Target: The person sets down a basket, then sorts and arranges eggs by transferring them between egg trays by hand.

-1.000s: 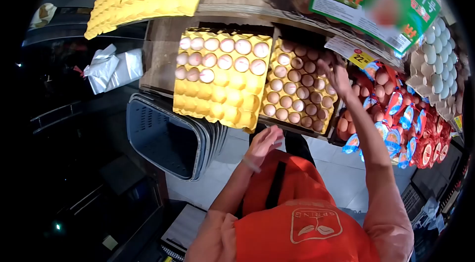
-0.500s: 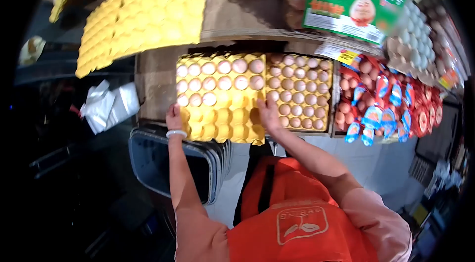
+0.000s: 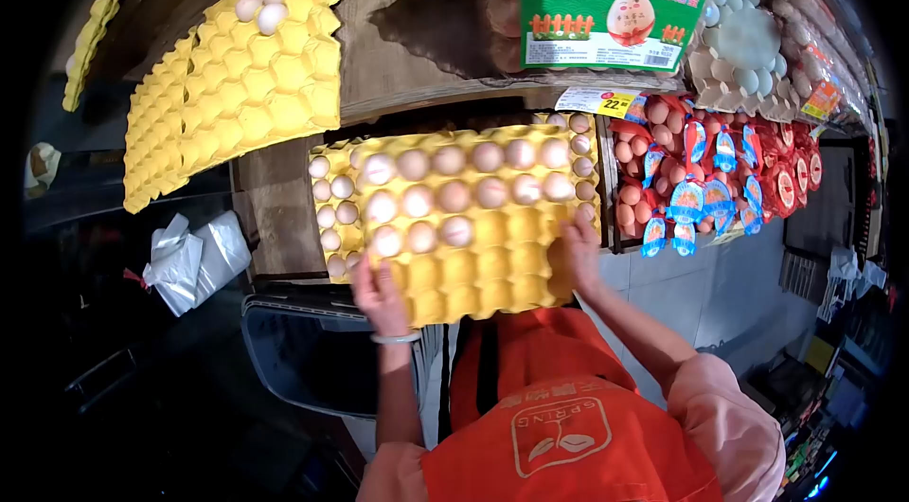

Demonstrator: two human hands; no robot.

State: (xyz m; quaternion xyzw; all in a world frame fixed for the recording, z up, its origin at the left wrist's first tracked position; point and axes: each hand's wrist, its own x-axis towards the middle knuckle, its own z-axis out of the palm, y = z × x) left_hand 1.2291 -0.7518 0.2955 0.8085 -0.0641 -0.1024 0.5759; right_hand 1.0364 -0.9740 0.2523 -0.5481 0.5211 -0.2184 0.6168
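Both my hands hold a yellow egg tray (image 3: 488,289) up in front of my apron. Brown eggs (image 3: 450,159) fill its far rows, and the cups nearest me are mostly bare. My left hand (image 3: 382,298) grips the near left edge, thumb on top. My right hand (image 3: 579,260) is closed on the right edge; some of its fingers are hidden. Beneath and behind it, other yellow trays with eggs (image 3: 352,235) show at the left and right sides, partly covered by the held tray.
More yellow trays (image 3: 256,66), one with several eggs, stand on the upper wooden shelf. A green-labelled egg pack (image 3: 615,5) sits there too. Red-netted eggs (image 3: 705,175) lie to the right. Plastic bags (image 3: 199,260) hang left, above stacked grey bins (image 3: 303,350).
The partly filled tray has been lifted and moved right and toward me, now overlapping the tray on the right. Eggs under its old place on the left have come into view.
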